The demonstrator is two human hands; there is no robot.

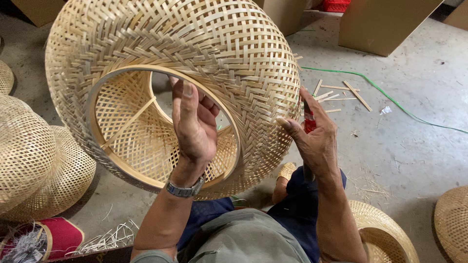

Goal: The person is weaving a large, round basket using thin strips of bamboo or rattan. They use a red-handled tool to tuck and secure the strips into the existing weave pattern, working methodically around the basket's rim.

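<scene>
Bamboo, woven, large round shade (pixel 209 53) held up: left hand (pixel 195 129) gripping its inner ring rim; right hand (pixel 314 141) clenched on red-handled tool (pixel 309 122), against weave.

wristwatch (pixel 185 189): metal band | shirt (pixel 243 241): grey-green | trousers (pixel 297 204): dark blue

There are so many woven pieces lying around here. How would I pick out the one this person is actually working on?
Start from the grey concrete floor, where finished woven domes lie stacked at the side. The woven bamboo shade is the big rounded one lifted above the lap. Unlike its neighbours, it is off the floor: the left hand reaches through its ringed opening while the right hand brings a red-handled tool to its edge.
</scene>
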